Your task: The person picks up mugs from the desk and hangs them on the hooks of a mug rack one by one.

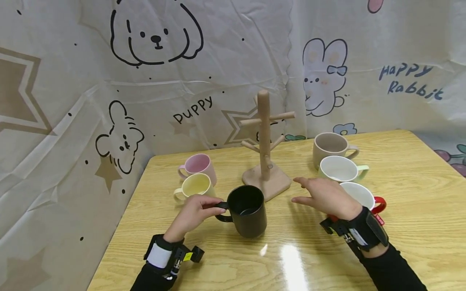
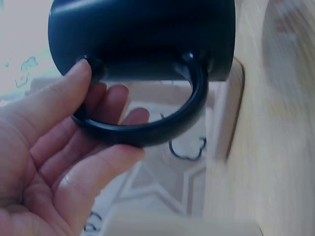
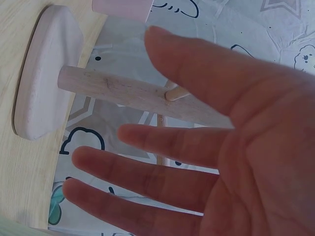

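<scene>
Black mug [image 1: 250,220]: left hand [image 1: 192,214] pinches its handle [image 2: 142,135]; empty right hand [image 1: 329,197], fingers [image 3: 142,172] spread, hovers near the stand [image 1: 265,141].

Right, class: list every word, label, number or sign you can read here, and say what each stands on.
"PUPPY": on the cloth backdrop, below the dog drawing.
"Happy Rabbit": on the same backdrop, beside the rabbit drawing.
Red tag at the right wrist strap: markings too small to read.

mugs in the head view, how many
6: black mug held by the left hand; yellow mug and pink mug farther left; taupe mug, green-handled mug and red-handled mug at the right, the last partly hidden by the right hand.
</scene>
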The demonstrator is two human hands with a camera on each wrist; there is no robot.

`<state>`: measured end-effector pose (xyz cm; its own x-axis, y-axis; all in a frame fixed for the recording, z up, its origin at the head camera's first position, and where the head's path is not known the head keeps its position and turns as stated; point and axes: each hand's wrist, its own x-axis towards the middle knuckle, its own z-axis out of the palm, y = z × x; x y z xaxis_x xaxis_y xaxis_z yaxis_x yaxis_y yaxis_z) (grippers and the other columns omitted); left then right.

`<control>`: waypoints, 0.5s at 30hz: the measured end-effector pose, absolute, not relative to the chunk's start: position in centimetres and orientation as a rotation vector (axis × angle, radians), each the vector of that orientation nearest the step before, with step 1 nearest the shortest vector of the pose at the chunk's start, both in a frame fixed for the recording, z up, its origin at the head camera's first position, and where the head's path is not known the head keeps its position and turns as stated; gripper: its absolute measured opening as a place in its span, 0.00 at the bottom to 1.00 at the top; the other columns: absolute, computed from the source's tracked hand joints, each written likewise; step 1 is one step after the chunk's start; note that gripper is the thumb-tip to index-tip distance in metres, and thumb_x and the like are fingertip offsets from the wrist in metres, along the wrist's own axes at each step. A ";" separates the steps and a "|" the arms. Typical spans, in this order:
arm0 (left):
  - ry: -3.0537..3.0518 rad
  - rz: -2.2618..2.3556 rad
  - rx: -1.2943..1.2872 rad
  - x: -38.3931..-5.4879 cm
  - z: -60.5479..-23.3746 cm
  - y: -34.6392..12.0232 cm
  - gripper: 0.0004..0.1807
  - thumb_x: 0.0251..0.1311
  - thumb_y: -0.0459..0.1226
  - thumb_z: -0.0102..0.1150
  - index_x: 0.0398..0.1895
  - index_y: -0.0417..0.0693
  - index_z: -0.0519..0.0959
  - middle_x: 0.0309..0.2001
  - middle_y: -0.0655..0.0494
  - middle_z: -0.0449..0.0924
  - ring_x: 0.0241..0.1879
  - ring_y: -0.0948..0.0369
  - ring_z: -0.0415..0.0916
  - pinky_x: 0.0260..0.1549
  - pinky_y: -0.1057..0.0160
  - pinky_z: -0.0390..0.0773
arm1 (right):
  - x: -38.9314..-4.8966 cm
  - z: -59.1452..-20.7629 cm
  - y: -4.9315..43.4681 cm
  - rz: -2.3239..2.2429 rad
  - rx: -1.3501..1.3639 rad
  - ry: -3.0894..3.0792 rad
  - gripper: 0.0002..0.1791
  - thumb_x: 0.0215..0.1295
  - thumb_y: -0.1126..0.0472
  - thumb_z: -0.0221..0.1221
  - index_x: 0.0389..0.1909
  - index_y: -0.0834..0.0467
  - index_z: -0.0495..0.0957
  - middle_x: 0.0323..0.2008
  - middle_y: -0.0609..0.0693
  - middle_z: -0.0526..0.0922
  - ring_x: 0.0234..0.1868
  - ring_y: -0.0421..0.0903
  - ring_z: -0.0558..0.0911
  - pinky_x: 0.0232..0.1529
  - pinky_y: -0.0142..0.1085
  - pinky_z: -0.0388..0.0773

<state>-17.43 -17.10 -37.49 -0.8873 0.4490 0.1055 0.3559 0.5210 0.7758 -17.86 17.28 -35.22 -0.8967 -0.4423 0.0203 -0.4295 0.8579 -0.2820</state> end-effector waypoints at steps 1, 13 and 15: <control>2.644 1.306 0.694 -17.6 -37.3 -16.6 0.15 0.51 0.47 0.58 0.37 0.48 0.82 0.35 0.53 0.82 0.33 0.66 0.75 0.35 0.62 0.76 | -17.9 -35.2 17.3 -0.441 -0.697 2.983 0.34 0.55 0.42 0.54 0.56 0.61 0.68 0.42 0.59 0.81 0.40 0.51 0.79 0.38 0.46 0.77; 2.632 1.317 0.790 -18.6 -36.0 -11.9 0.13 0.51 0.43 0.59 0.35 0.45 0.82 0.34 0.52 0.83 0.32 0.67 0.74 0.35 0.62 0.77 | -18.1 -35.2 17.7 -0.459 -0.683 2.990 0.34 0.55 0.41 0.54 0.56 0.60 0.68 0.42 0.58 0.81 0.39 0.50 0.79 0.35 0.47 0.78; 2.616 1.335 0.808 -18.6 -35.8 -11.4 0.13 0.51 0.43 0.59 0.35 0.45 0.82 0.33 0.52 0.82 0.32 0.67 0.74 0.35 0.62 0.77 | -18.2 -35.2 17.9 -0.463 -0.681 2.996 0.34 0.55 0.42 0.55 0.56 0.60 0.68 0.42 0.58 0.81 0.39 0.51 0.79 0.34 0.47 0.78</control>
<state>-18.61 -11.37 -35.80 -0.8552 0.4960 0.1503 0.4127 0.4763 0.7764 -18.19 17.88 -35.19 -0.9035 -0.4275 0.0322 -0.4173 0.8597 -0.2946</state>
